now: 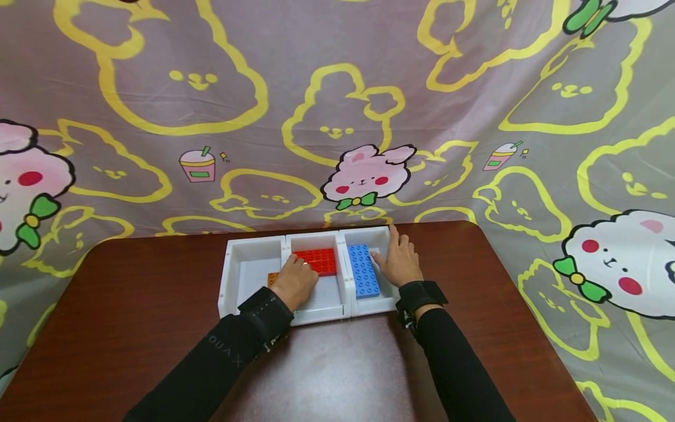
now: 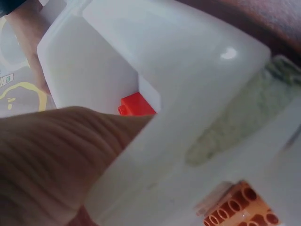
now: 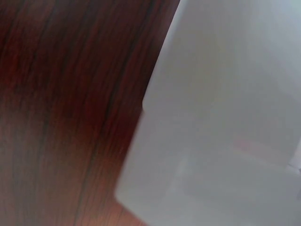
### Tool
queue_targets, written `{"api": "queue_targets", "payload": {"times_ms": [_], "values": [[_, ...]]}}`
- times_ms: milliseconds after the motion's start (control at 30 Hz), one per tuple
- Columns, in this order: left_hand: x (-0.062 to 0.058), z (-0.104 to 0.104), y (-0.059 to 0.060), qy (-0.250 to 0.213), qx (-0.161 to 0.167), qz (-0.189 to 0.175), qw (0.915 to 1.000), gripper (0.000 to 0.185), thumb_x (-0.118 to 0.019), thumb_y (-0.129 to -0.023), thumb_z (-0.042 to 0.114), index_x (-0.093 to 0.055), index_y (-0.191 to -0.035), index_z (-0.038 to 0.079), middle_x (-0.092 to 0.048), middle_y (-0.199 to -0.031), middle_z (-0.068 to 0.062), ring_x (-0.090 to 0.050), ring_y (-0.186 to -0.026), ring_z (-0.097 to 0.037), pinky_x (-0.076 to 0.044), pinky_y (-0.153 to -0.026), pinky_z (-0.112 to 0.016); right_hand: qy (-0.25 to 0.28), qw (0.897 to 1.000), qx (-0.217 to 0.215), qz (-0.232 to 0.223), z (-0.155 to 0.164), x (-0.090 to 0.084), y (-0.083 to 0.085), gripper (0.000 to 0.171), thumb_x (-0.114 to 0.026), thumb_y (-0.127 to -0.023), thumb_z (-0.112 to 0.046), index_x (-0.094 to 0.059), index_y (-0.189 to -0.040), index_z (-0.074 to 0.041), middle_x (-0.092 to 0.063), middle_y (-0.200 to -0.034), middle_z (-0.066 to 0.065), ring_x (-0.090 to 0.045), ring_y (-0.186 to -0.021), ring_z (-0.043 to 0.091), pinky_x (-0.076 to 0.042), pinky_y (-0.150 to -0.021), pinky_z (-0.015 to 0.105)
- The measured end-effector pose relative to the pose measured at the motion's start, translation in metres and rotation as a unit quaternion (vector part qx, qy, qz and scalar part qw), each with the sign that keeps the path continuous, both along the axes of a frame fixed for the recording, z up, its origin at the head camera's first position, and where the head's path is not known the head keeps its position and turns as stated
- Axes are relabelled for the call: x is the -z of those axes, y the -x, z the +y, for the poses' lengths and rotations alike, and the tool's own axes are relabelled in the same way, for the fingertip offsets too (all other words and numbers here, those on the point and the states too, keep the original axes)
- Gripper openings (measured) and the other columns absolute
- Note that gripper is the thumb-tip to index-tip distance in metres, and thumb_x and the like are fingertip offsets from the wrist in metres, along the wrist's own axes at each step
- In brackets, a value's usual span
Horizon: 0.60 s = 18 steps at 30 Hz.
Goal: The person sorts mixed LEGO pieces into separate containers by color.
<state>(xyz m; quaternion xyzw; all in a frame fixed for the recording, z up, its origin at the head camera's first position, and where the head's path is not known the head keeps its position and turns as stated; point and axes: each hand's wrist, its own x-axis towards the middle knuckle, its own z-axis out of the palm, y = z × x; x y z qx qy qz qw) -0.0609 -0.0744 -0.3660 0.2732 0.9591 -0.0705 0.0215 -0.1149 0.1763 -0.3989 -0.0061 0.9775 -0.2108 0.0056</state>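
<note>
A white three-compartment tray (image 1: 320, 315) lies near the table's far edge. My left hand (image 1: 295, 282) reaches over the divider into the middle compartment, its curled fingers at the left end of a red studded building brick (image 1: 324, 261); the fingertips are hidden. In the left wrist view, part of that red brick (image 2: 136, 104) shows past the hand. An orange building brick (image 1: 272, 278) lies in the left compartment, partly covered by the left hand. A blue building brick (image 1: 362, 271) lies in the right compartment. My right hand (image 1: 402, 261) rests on the tray's right wall, thumb inside, fingers extended.
The tray stands on a dark brown wooden table (image 1: 137, 316). Behind and right of the table hangs a patterned cloth (image 1: 263, 146) with cartoon rabbits. In the right wrist view, the tray's outer white wall (image 3: 188, 155) stands beside brown wood.
</note>
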Motion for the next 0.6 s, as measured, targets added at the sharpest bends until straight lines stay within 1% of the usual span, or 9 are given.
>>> {"api": "queue_targets", "payload": {"times_ms": [100, 200, 267, 333, 467, 600], "values": [[0.0003, -0.0008, 0.0005, -0.011, 0.007, -0.013, 0.9998, 0.007, -0.074, -0.095, 0.009, -0.077, -0.099, 0.005, -0.077, -0.092, -0.014, -0.07, -0.091, -0.031, -0.047, -0.091, -0.043, 0.0, 1.0, 0.001, 0.0, 0.0008, 0.0018, 0.0009, 0.087, -0.069, -0.101, -0.04, -0.018, -0.164, -0.008, -0.044, -0.145, 0.033, -0.051, -0.13, 0.051, -0.045, -0.107, 0.066], [0.0023, -0.0022, 0.0009, -0.016, 0.018, -0.015, 0.9996, 0.006, -0.077, -0.094, 0.011, -0.078, -0.098, 0.007, -0.077, -0.086, -0.013, -0.071, -0.088, -0.03, -0.047, -0.089, -0.042, -0.002, 1.0, 0.001, 0.002, 0.0012, 0.0039, 0.0018, 0.087, -0.069, -0.101, -0.04, -0.018, -0.164, -0.008, -0.045, -0.144, 0.033, -0.051, -0.128, 0.05, -0.046, -0.106, 0.066], [0.003, -0.0026, 0.0008, -0.017, 0.023, -0.006, 0.9996, 0.004, -0.077, -0.093, 0.011, -0.08, -0.094, 0.008, -0.077, -0.083, -0.012, -0.072, -0.085, -0.029, -0.047, -0.087, -0.042, -0.001, 1.0, 0.002, 0.002, 0.0011, 0.0041, 0.0026, 0.087, -0.069, -0.101, -0.04, -0.018, -0.164, -0.009, -0.045, -0.144, 0.033, -0.052, -0.128, 0.05, -0.046, -0.106, 0.066], [0.0033, -0.0024, 0.0002, -0.012, 0.018, 0.0, 0.9998, 0.005, -0.078, -0.093, 0.011, -0.081, -0.091, 0.006, -0.077, -0.085, -0.012, -0.071, -0.085, -0.029, -0.047, -0.087, -0.041, 0.0, 1.0, 0.002, 0.001, 0.0008, 0.0041, 0.0031, 0.087, -0.069, -0.101, -0.041, -0.018, -0.164, -0.009, -0.045, -0.144, 0.032, -0.051, -0.128, 0.05, -0.046, -0.106, 0.066], [0.0038, -0.0014, -0.0006, -0.004, 0.006, -0.001, 1.0, 0.009, -0.079, -0.092, 0.011, -0.08, -0.098, 0.004, -0.077, -0.095, -0.015, -0.07, -0.092, -0.032, -0.047, -0.093, -0.043, 0.001, 1.0, 0.003, -0.003, 0.0, 0.0036, 0.0029, 0.087, -0.069, -0.101, -0.041, -0.019, -0.164, -0.01, -0.045, -0.145, 0.032, -0.051, -0.129, 0.05, -0.045, -0.106, 0.066], [0.0059, -0.0014, 0.0002, -0.011, 0.004, 0.001, 0.9999, 0.01, -0.079, -0.092, 0.009, -0.077, -0.099, 0.003, -0.074, -0.097, -0.016, -0.069, -0.096, -0.034, -0.048, -0.096, -0.045, 0.001, 1.0, 0.004, -0.005, 0.0004, 0.0035, 0.0023, 0.087, -0.069, -0.101, -0.041, -0.018, -0.164, -0.009, -0.045, -0.145, 0.032, -0.051, -0.129, 0.05, -0.045, -0.106, 0.066]]}}
